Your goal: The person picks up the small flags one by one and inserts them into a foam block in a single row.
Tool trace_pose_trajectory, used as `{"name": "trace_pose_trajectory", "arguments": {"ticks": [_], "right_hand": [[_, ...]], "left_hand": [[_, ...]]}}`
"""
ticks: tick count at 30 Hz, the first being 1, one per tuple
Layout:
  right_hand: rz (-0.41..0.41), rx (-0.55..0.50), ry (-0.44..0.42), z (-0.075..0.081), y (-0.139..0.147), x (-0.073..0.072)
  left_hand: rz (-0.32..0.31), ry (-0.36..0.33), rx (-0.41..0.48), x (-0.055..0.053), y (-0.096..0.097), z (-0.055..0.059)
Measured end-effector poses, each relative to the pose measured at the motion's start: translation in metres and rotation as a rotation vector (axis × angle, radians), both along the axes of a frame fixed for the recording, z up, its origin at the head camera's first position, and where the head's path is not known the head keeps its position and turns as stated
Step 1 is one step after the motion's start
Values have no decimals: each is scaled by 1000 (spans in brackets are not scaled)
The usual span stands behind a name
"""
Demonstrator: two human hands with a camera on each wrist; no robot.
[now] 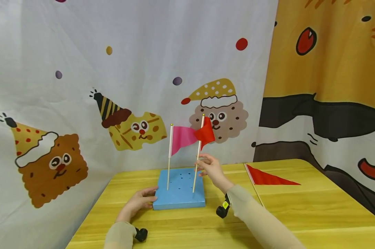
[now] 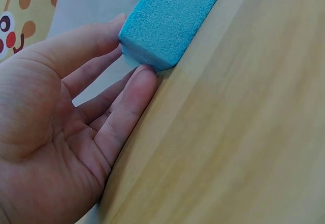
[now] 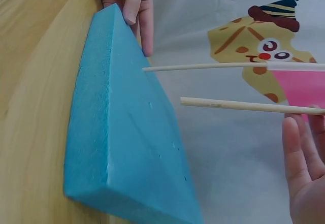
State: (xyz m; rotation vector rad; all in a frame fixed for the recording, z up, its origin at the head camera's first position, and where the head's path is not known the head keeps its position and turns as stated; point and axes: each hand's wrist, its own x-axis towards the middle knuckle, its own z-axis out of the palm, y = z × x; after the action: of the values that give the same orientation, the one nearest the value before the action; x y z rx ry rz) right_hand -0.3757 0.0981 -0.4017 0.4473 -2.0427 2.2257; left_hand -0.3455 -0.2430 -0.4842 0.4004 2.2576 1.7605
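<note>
A blue foam block (image 1: 178, 200) with small holes in its top lies on the table. My left hand (image 1: 139, 201) touches the block's left side; in the left wrist view its fairly straight fingers (image 2: 129, 89) rest at one corner. My right hand (image 1: 213, 171) pinches the wooden stick of a red flag (image 1: 207, 133) between thumb and fingers, the stick nearly upright over the block. In the right wrist view, the lower end of that stick (image 3: 218, 103) shows apart from the block's surface. A pink flag (image 1: 181, 137) stands upright in the block, left of the red one.
Another red flag (image 1: 269, 176), triangular, lies on the wooden table (image 1: 324, 204) to the right, its stick running behind my right forearm. A white curtain (image 1: 137, 69) with printed cartoon figures hangs behind the table.
</note>
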Motion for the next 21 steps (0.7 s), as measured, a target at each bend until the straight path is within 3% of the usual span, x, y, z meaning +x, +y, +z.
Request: {"name": "trace_pose_trajectory", "arguments": {"ticks": [11,21], "right_hand": [[31,-39,39,-1,-31,-16],[21,-52,22,-7,-45,-25]], "left_hand": [[14,-9,1,2,1,0],[19,26,0,1,2,-1]]}}
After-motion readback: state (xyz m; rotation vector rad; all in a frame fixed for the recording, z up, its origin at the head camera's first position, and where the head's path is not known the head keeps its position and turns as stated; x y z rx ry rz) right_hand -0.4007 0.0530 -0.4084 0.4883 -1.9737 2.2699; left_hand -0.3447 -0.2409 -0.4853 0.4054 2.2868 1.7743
